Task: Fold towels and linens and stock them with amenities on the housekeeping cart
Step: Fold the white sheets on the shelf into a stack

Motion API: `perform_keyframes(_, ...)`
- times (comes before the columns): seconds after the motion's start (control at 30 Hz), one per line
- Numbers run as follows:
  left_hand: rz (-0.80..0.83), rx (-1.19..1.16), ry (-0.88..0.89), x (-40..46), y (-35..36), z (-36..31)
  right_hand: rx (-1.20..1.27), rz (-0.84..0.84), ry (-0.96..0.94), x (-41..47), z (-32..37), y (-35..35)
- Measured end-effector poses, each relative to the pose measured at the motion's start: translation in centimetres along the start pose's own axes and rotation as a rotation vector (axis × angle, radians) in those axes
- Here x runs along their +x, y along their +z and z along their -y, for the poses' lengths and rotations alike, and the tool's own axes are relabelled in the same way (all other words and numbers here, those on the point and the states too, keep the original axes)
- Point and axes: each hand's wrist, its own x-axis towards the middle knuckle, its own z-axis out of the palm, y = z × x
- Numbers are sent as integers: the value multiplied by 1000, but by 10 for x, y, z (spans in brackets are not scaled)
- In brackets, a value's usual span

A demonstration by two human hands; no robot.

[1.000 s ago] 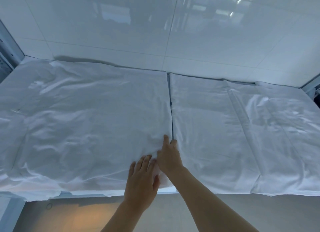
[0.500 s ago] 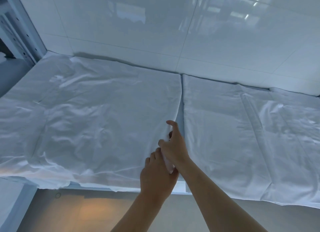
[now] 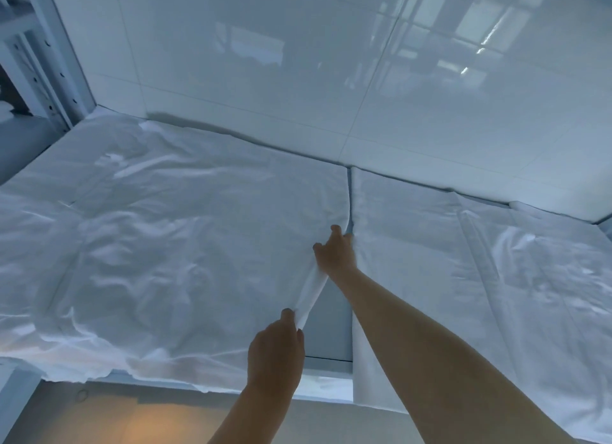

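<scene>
Two white linen sheets lie side by side on a table. The left sheet is wrinkled and hangs over the front edge. The right sheet lies flatter, with fold creases. My left hand pinches the near part of the left sheet's right edge and lifts it off the table. My right hand grips the same edge farther back, at the gap between the sheets. Between my hands the edge stands up as a taut strip, baring a patch of grey tabletop.
A glossy white tiled wall runs right behind the table. A white metal shelf post stands at the far left. The floor below the front edge shows a warm light patch.
Both hands went from lying on the seam to taking hold of the left sheet's right edge. My right hand moved farther back, my left stayed near, and the edge rose off the table.
</scene>
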Motion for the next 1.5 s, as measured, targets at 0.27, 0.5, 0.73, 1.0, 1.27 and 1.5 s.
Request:
perform_keyframes(0.27,-16,2,33,1,-2,-16,-71,4,-4,60,4,-17)
perform_keyframes(0.5,49,138,58,31,2,-40,-177,-69,-114,86,17,-29)
perform_keyframes(0.73,-1,53,57,28,-25,-26,-262,-152,-277,82,56,-36)
perform_keyframes(1.0,-37,-114,-31,18,-104,16,-138,-218,-310,56,159,-30)
perform_keyframes(1.27,-150,-202,-80,21,-198,102,-112,-254,-359,21,286,17)
perform_keyframes(1.5,-226,-252,-204,26,-287,217,-37,-229,-469,-21,420,88)
